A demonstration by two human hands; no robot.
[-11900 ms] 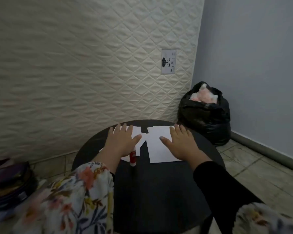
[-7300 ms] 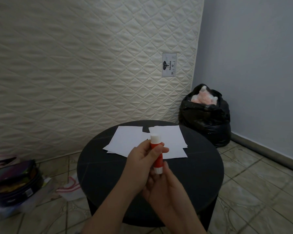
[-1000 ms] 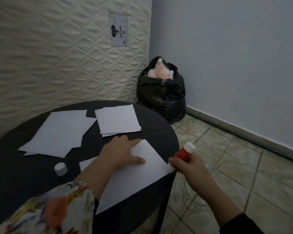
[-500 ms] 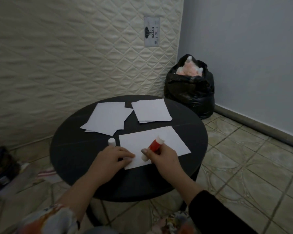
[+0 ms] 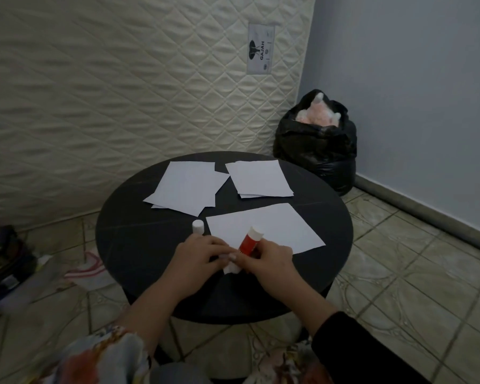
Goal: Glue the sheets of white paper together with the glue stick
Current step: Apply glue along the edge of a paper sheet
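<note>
Nearest the camera, a floral sleeve (image 5: 100, 353) is seen on the left arm and a black sleeve (image 5: 352, 345) on the right. On the round black counter (image 5: 139, 245), the left hand (image 5: 198, 254) is pressed flat on the near corner of the nearest sheet of white paper (image 5: 263, 227), fingers spread, nothing grasped. Just beside it, the glue stick (image 5: 250, 242) is held in the clenched grip of the right hand (image 5: 269, 260). The stick's long axis is tilted, its white base pointed up and away to the right, its lower end pointed down at the paper's near corner; the tip itself is hidden by the fingers. One white cap (image 5: 198, 226) is stood upright on the counter, just left of that sheet. Farther back, two more lots of paper are counted: a left pile (image 5: 187, 187) of at least two overlapping sheets, and a right pile (image 5: 258, 178) with another edge showing beneath; the exact number cannot be told. Beyond, one black bag (image 5: 316, 145) is set against the quilted mattress (image 5: 122, 79) on the tiled floor (image 5: 416, 256).
</note>
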